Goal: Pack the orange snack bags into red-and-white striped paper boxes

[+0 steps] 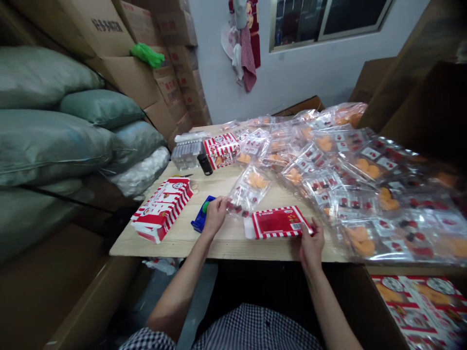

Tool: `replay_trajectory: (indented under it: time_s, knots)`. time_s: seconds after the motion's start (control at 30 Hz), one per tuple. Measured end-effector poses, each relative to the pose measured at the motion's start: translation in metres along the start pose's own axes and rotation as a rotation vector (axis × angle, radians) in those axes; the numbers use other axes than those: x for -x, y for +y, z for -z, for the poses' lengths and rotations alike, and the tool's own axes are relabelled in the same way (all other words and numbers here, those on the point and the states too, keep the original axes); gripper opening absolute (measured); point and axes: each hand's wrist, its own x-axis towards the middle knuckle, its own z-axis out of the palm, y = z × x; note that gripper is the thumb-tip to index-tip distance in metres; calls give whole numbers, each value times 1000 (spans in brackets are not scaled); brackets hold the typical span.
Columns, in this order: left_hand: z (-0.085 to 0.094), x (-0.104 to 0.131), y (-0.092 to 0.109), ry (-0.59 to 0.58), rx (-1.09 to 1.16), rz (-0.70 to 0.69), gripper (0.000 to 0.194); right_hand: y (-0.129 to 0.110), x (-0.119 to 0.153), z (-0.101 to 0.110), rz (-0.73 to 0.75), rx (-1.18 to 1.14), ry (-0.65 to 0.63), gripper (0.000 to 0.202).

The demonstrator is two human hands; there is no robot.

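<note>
My left hand [216,215] pinches the lower left edge of a clear plastic packet [249,190] with orange pieces and small printed squares inside. Beside that hand sits a blue tape dispenser [200,218] with a green hub, partly hidden by my fingers. My right hand [312,241] grips the right end of a flat red carton [275,222] with striped edges and a white flap at its left end. The carton is held low over the front of the wooden table [226,249], just below the packet.
Many similar packets [350,194] cover the table's right side. A striped box [162,209] lies at left; another [222,150] stands behind, near a black bottle [205,164] and clear plastic containers [188,153]. Stuffed sacks [54,141] line the left. Printed cartons [419,306] fill a box at lower right.
</note>
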Motion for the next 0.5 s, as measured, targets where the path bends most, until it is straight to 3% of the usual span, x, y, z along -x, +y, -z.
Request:
replay_trajectory:
  time_s: [0.1,0.17,0.23,0.3,0.37,0.5]
  knots:
    - [9,27,4,-27,202,76,44,-29,14,7,162,102,-27,70]
    - [8,46,8,-75,303,118,47,-50,27,7,193,71,-204,65]
    - [5,63,13,-145,403,166,46,-69,42,2,-13,-81,-481,60]
    - [1,77,18,-221,517,234,44,-81,55,-7,-256,-218,-662,60]
    - [-2,89,24,-235,635,302,40,-87,65,-16,-400,-304,-708,57]
    - [-6,114,34,-201,942,435,59,-82,75,-27,-512,-433,-601,47]
